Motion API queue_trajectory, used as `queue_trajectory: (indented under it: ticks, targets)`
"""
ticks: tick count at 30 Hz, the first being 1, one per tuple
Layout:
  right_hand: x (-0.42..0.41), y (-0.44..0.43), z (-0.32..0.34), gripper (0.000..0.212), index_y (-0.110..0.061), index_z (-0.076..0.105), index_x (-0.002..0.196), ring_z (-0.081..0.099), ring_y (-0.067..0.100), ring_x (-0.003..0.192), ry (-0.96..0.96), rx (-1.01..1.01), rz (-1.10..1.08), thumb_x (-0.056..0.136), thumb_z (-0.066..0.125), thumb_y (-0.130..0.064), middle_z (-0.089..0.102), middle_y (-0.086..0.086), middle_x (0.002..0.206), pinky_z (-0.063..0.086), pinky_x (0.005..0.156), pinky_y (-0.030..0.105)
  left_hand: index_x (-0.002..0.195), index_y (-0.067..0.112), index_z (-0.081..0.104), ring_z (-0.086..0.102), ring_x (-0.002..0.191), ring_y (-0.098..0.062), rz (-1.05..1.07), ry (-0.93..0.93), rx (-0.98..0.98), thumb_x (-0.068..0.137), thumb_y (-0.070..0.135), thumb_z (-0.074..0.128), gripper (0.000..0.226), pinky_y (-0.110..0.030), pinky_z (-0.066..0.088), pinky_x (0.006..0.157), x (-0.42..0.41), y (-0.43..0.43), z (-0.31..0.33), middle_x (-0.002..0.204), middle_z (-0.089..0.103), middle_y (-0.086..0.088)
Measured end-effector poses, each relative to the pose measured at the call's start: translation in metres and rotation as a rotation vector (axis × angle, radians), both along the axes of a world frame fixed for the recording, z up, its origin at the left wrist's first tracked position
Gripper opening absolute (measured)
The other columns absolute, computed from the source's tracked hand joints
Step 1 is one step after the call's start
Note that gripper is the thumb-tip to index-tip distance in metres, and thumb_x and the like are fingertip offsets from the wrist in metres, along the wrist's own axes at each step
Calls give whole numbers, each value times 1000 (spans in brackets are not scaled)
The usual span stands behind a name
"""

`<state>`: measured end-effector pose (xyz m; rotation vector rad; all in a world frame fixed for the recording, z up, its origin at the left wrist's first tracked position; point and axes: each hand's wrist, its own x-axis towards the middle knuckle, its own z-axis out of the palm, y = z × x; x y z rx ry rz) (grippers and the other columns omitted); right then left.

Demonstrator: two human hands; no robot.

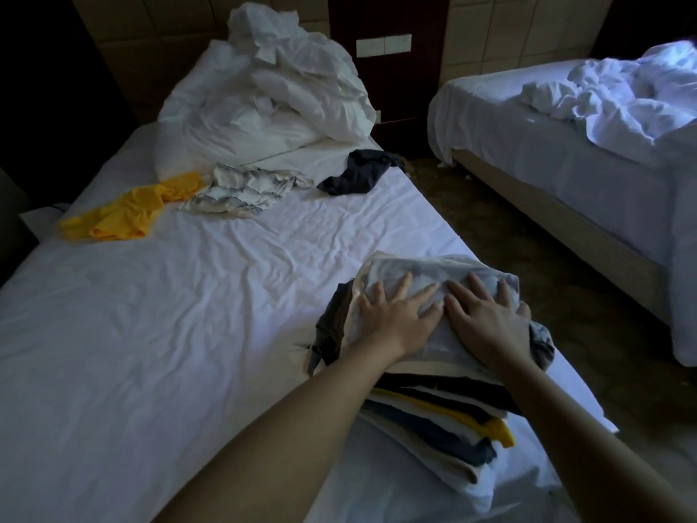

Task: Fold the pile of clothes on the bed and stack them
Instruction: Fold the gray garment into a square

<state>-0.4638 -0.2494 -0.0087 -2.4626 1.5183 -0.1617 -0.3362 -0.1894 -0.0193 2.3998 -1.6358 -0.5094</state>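
A stack of folded clothes (433,417) stands at the near right edge of the bed (169,334). Its top piece is a folded pale grey garment (426,273). My left hand (396,318) and my right hand (486,318) lie flat on that garment side by side, fingers spread and pressing down. Further up the bed lie three loose pieces: a yellow garment (124,211) at the left, a white and grey striped garment (241,192) in the middle, and a dark navy garment (362,171) near the right edge.
A heap of white bedding and pillows (279,92) fills the head of the bed. A second bed (588,145) with rumpled white sheets stands to the right across a strip of dark floor (501,235). A dark nightstand (384,50) sits between the beds.
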Motion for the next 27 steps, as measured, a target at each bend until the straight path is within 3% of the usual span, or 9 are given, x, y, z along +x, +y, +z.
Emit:
queue_trajectory:
  ticks: [7, 13, 18, 22, 25, 27]
  targets:
    - [-9, 27, -5, 54, -48, 15, 144, -7, 28, 146, 82, -9, 11, 92, 5, -58, 1, -7, 159, 5, 114, 51, 142, 58, 3, -10, 146, -31, 0, -51, -38, 95, 62, 11, 48, -56, -6, 114, -11, 28, -8, 160, -6, 11]
    - [-12, 40, 25, 52, -42, 11, 147, -12, 29, 145, 119, 12, 51, 97, 10, -55, -4, -5, 159, -3, 116, 54, 145, 53, 0, -13, 146, -30, -28, 30, 24, 94, 64, 10, 53, -53, -9, 115, -6, 43, 22, 159, -11, 10]
    - [-12, 48, 45, 50, -38, 27, 145, -5, 30, 146, 87, -57, 81, 98, 16, -52, 10, -4, 159, -6, 116, 52, 148, 46, 0, -10, 146, -29, -4, 99, 40, 96, 61, 11, 55, -47, -6, 117, -4, 51, 41, 160, -8, 7]
    - [-4, 56, 62, 46, -33, 40, 140, 8, 25, 146, -16, -156, 131, 98, 28, -47, 28, -7, 153, -9, 116, 48, 151, 35, 12, 8, 147, -25, 21, 151, -96, 99, 52, 19, 55, -42, 13, 118, 12, 67, 54, 160, 9, 3]
    - [17, 68, 78, 54, -25, 50, 134, 29, 20, 140, -132, -139, 242, 93, 26, -51, 42, -3, 146, 12, 116, 41, 149, 33, 21, 29, 139, -28, 96, 226, -145, 100, 48, 25, 52, -42, 29, 111, 28, 82, 58, 156, 26, 1]
    - [34, 78, 84, 58, -21, 56, 129, 44, 20, 131, -182, -114, 342, 89, 25, -51, 52, 1, 138, 27, 110, 37, 146, 33, 29, 39, 133, -28, 133, 354, -173, 94, 56, 27, 57, -42, 34, 108, 36, 95, 62, 150, 38, -1]
